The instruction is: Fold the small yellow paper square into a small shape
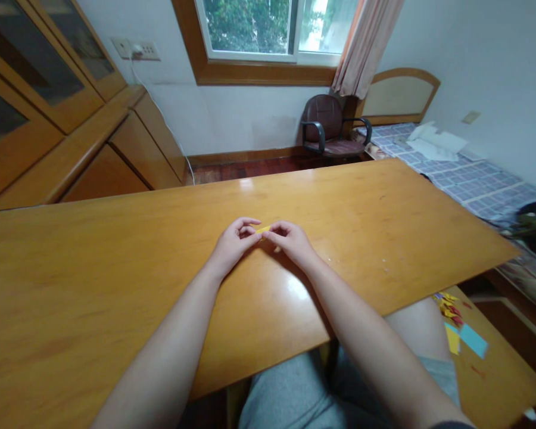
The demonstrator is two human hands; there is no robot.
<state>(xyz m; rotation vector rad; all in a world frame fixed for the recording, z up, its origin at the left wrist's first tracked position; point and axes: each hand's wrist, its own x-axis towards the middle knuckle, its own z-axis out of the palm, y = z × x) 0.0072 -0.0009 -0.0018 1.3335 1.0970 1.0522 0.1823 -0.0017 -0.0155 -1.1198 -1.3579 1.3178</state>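
Note:
A small yellow piece of folded paper (263, 229) is pinched between my two hands, just above the wooden table (116, 268). My left hand (236, 238) grips its left end with thumb and fingers. On the other end, my right hand (290, 238) closes thumb and forefinger, the rest of its fingers curled. Both thumbs nearly meet in front of the paper. Much of the paper is hidden by my fingers, so its exact folds cannot be made out.
Right of my leg, a lower wooden bench (495, 387) bears a blue paper sheet (473, 341), a yellow paper sheet (452, 339) and several crumpled red and yellow pieces (450, 308). Beyond the table stand an office chair (324, 122), a bed (464, 179) and a cabinet (116, 143).

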